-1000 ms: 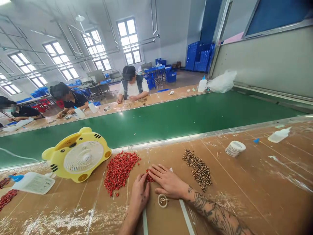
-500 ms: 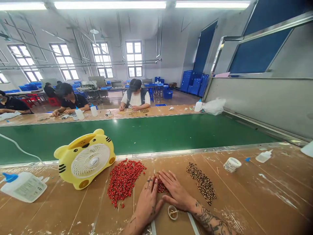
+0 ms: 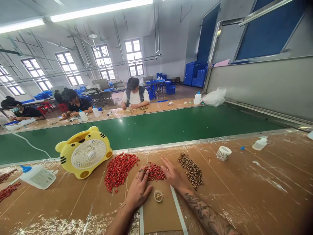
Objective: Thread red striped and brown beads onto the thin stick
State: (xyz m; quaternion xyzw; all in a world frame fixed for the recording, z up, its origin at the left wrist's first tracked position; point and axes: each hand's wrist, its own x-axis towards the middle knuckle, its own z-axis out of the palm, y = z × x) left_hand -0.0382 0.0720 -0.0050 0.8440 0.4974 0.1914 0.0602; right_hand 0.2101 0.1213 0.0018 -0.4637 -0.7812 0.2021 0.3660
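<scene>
"Where's the small heap of glossy red pieces?"
"On my feed, between the tattooed left hand, fingers together, thumb apart, and the bare right hand, fingers slightly spread."

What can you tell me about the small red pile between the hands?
The small pile is a low, loose heap of many tiny red pieces with dark flecks. They look a little shiny; what they are made of I cannot tell. It lies on a brown surface, just beyond the cup. The left hand is at its left edge and the right hand at its right edge, both apparently touching it.
</scene>
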